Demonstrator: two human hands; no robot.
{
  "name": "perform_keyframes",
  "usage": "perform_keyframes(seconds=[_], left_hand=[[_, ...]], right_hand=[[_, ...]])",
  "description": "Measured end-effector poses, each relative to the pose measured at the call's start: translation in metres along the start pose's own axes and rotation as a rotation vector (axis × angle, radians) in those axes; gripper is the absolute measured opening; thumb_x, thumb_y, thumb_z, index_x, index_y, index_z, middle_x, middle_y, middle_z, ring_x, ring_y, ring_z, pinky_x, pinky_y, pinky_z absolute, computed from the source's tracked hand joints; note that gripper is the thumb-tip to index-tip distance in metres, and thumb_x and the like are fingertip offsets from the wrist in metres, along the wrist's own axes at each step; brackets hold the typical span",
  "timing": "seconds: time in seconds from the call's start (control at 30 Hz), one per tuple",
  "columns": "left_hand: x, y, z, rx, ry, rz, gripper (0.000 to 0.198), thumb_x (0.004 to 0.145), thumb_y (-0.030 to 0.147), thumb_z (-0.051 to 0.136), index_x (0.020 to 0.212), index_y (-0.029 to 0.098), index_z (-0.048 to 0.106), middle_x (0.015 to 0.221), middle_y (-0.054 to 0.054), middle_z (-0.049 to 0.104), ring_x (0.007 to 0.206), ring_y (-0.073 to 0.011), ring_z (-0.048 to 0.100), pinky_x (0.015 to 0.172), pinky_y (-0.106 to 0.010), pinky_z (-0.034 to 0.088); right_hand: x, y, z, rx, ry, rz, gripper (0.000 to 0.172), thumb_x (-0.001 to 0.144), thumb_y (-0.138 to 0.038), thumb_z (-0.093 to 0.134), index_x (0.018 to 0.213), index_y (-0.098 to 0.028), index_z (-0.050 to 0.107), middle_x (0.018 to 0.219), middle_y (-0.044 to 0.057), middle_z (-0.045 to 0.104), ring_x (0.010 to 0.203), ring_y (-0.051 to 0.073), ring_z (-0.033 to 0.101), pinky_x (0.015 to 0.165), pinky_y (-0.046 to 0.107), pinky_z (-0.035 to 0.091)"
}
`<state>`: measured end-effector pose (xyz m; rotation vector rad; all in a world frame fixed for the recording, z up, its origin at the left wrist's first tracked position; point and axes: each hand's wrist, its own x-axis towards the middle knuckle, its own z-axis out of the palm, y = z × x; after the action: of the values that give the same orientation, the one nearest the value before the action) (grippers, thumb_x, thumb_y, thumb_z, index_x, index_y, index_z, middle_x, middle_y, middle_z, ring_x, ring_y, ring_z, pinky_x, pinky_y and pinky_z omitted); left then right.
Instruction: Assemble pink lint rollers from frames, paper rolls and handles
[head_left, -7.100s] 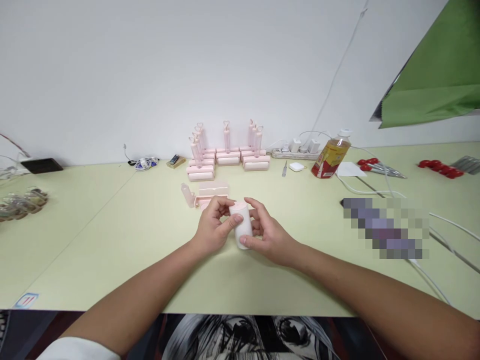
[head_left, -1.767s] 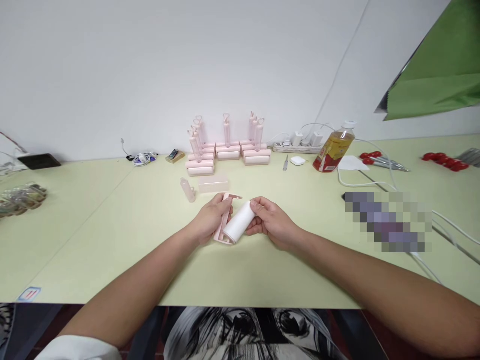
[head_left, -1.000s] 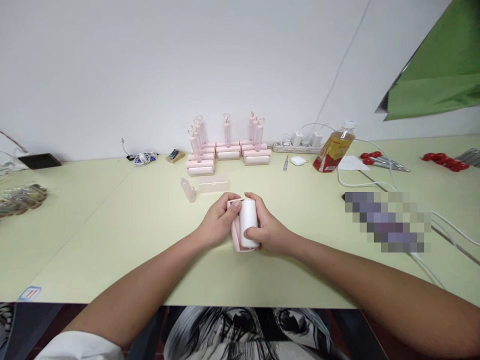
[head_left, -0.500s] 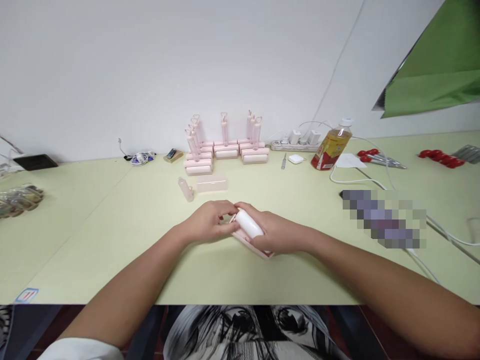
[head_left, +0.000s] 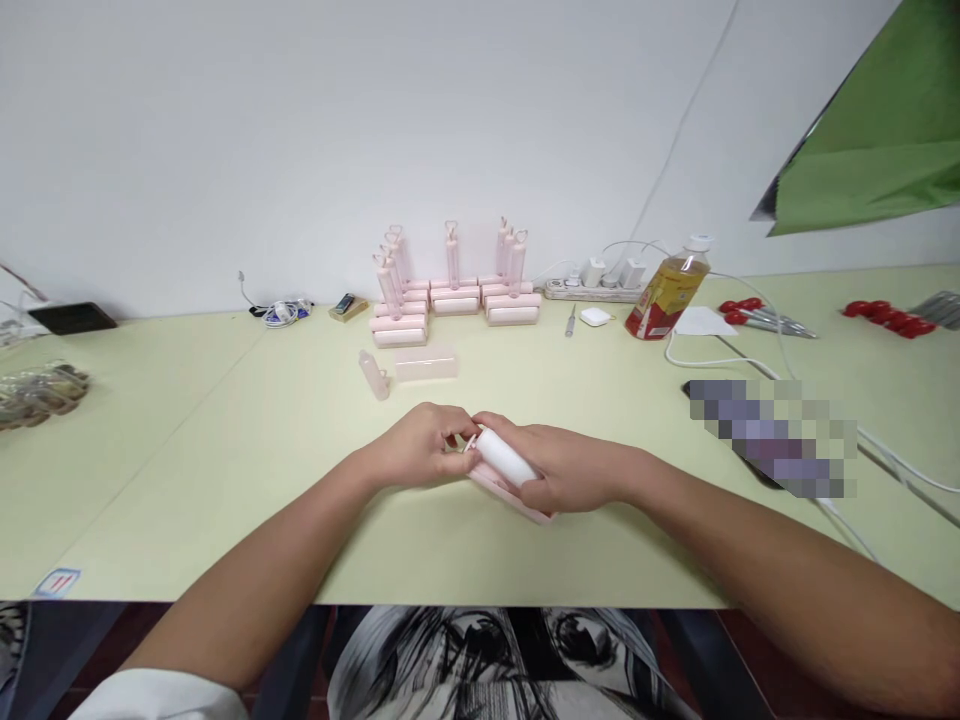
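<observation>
In the head view, my right hand wraps around a lint roller, a white roll set slantwise in a pink holder. Its far-left end is pinched between the thumb and fingers of my left hand. The palm and fingers of my right hand hide the roller's near-right end. Just beyond my left hand, a translucent pink cover lies on the table. Beside that cover is a small pale pink handle tube with a loop.
Several pink lint rollers with upright handles stand by the wall. Rightward are a power strip, a tilted drink bottle, red-handled tools, cables and a blurred phone-like object. At far left lies a dark device.
Both hands keep their hold on the lint roller, which has shifted slightly right and toward me. The whole view has also moved a little.
</observation>
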<state>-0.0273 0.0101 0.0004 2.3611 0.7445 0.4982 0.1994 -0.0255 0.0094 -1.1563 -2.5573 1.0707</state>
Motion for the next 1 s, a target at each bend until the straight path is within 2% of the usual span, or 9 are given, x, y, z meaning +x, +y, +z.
perform_keyframes(seconds=[0.2, 0.57, 0.83, 0.93, 1.0], left_hand=[[-0.0005, -0.0009, -0.0001, -0.013, 0.004, 0.021, 0.011, 0.082, 0.026, 0.06, 0.083, 0.016, 0.064, 0.079, -0.001, 0.065, 0.071, -0.0121, 0.056, 0.066, -0.023, 0.041], [-0.0003, -0.0027, 0.0004, -0.037, 0.003, 0.04, 0.014, 0.085, 0.027, 0.057, 0.086, 0.015, 0.065, 0.081, -0.002, 0.065, 0.072, -0.0125, 0.057, 0.067, -0.024, 0.043], [-0.0004, -0.001, 0.0015, 0.019, 0.042, 0.081, 0.022, 0.089, 0.031, 0.052, 0.078, 0.014, 0.061, 0.074, -0.001, 0.062, 0.065, -0.0107, 0.055, 0.062, -0.022, 0.042], [-0.0007, -0.003, 0.0, 0.01, 0.054, 0.068, 0.023, 0.09, 0.031, 0.051, 0.078, 0.014, 0.061, 0.073, -0.001, 0.063, 0.063, -0.01, 0.055, 0.06, -0.021, 0.042], [-0.001, -0.0052, -0.003, -0.027, 0.104, 0.049, 0.027, 0.092, 0.029, 0.047, 0.076, 0.015, 0.063, 0.071, -0.002, 0.065, 0.063, -0.0105, 0.058, 0.06, -0.022, 0.045]], right_hand=[[-0.0003, -0.0012, -0.0008, -0.071, -0.033, -0.01, 0.082, 0.069, -0.017, 0.058, 0.143, -0.016, 0.024, 0.09, 0.007, 0.061, 0.067, 0.019, 0.056, 0.056, 0.026, 0.04], [-0.001, 0.0014, -0.0006, -0.078, -0.024, -0.013, 0.087, 0.069, -0.017, 0.059, 0.147, -0.016, 0.02, 0.092, 0.009, 0.061, 0.068, 0.02, 0.056, 0.055, 0.027, 0.041], [-0.0007, 0.0009, -0.0012, -0.075, -0.002, -0.004, 0.092, 0.067, -0.016, 0.06, 0.149, -0.012, 0.019, 0.095, 0.011, 0.063, 0.068, 0.021, 0.056, 0.057, 0.029, 0.042], [-0.0013, 0.0001, 0.0004, -0.116, 0.009, -0.053, 0.09, 0.069, -0.019, 0.058, 0.149, -0.01, 0.018, 0.099, 0.014, 0.064, 0.073, 0.023, 0.058, 0.061, 0.032, 0.045], [-0.0017, -0.0029, 0.0055, -0.164, 0.025, -0.135, 0.087, 0.07, -0.02, 0.058, 0.148, -0.009, 0.023, 0.108, 0.017, 0.063, 0.082, 0.026, 0.06, 0.068, 0.035, 0.046]])
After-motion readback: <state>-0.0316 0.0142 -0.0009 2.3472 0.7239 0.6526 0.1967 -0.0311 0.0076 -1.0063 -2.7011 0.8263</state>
